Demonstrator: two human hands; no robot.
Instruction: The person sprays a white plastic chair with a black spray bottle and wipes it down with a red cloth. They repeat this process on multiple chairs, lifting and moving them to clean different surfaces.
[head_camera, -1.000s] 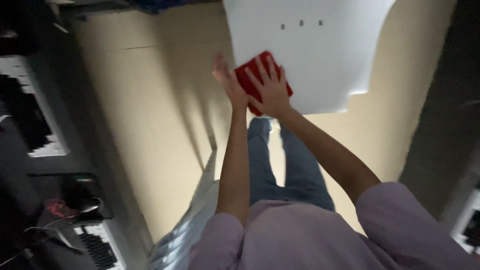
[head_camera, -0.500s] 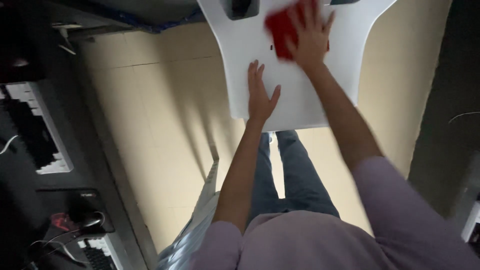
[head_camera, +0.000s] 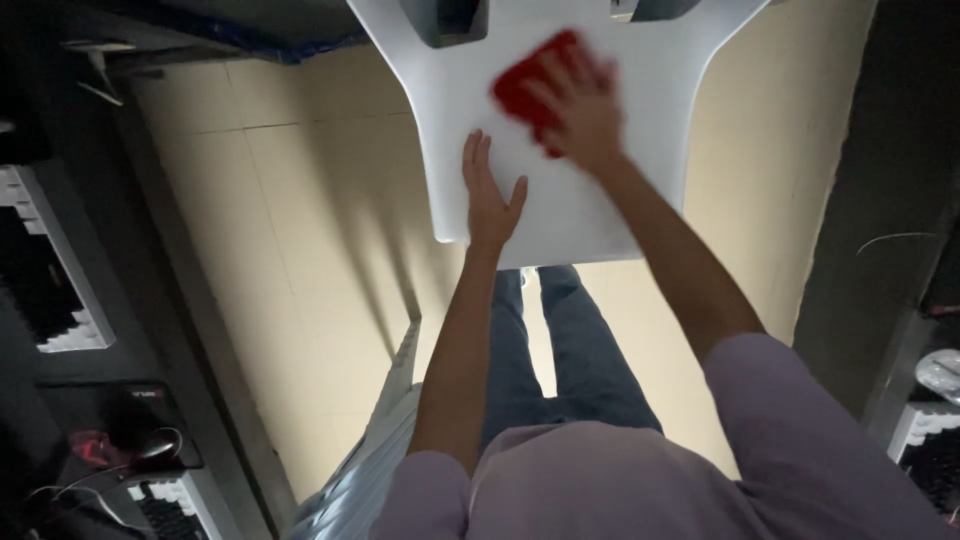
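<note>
— Keyboards first: a white one (head_camera: 55, 275) lies at the far left on the dark desk (head_camera: 150, 330), and lower down a dark mouse (head_camera: 158, 443) sits beside a second keyboard (head_camera: 160, 505). What comes after that?

— Pale floor tiles (head_camera: 300, 250), then the left hand (head_camera: 490, 195). It lies flat and open on the white panel (head_camera: 620, 110), fingers spread a little and pointing away, gripping nothing, near the panel's closest edge.

— And the other hand?

— The right hand (head_camera: 580, 110) is just beside it, further up the panel, pressing a red cloth (head_camera: 525, 85) against the white surface. The cloth is under the palm and fingers; the hand is blurred, so I cannot tell how tightly the fingers close around it.

— Below them?

— Blue-jeaned legs (head_camera: 560, 350) over the floor, lilac sleeves at the bottom. At the far right, another keyboard (head_camera: 930, 430) on a dark desk edge.
</note>
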